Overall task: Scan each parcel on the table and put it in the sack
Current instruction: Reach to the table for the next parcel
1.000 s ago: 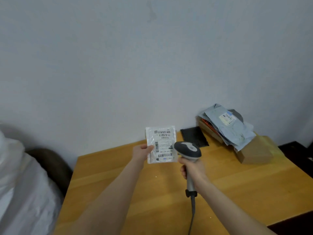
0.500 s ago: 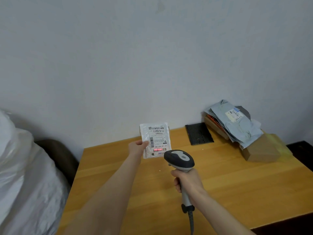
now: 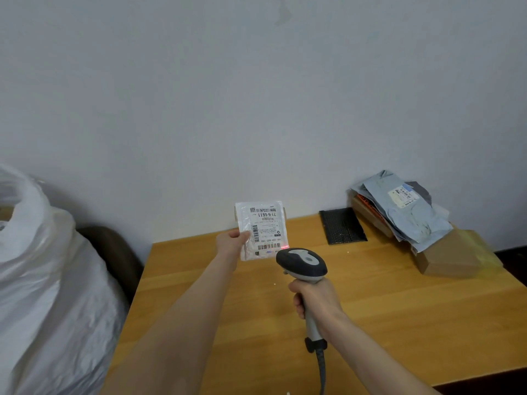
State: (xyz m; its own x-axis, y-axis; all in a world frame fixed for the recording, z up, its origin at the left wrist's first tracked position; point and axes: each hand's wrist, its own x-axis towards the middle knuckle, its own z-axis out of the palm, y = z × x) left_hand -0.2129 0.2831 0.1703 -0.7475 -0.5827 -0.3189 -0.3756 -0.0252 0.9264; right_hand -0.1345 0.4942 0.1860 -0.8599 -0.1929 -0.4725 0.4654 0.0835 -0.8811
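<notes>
Head view: at the left edge of the frame a bulky white sack [image 3: 42, 280] stands beside the surface [image 3: 399, 323], its mouth rolled open at the upper left. A dark brown rounded object [image 3: 114, 252], hard to identify, sits between the sack and the surface's left edge. Just left of centre the left grip [image 3: 231, 242] is up above the far part of the surface. Its thumb is on the front and its other fingers are hidden behind, pinching the left edge of a small white parcel [image 3: 262, 229]. The parcel is upright in the air, clear of the wood, its printed label facing the camera upside down with the barcode toward the bottom. A red light spot [image 3: 284, 247] falls at the right end of that barcode. Just below and right of the parcel is the dark head of a handheld scanner [image 3: 302, 262], aimed at the label. The right grip [image 3: 316, 300], below centre, is curled tight round the scanner's pale handle, and a grey cable [image 3: 321, 372] runs from the handle's base to the bottom edge of the frame. Further right, at the back by the wall [image 3: 256, 95], a black padded mailer [image 3: 342, 226] lies flat. At the right a heap of grey mailers [image 3: 407, 212] rests on brown cardboard boxes [image 3: 447, 258], the topmost one showing a white label
</notes>
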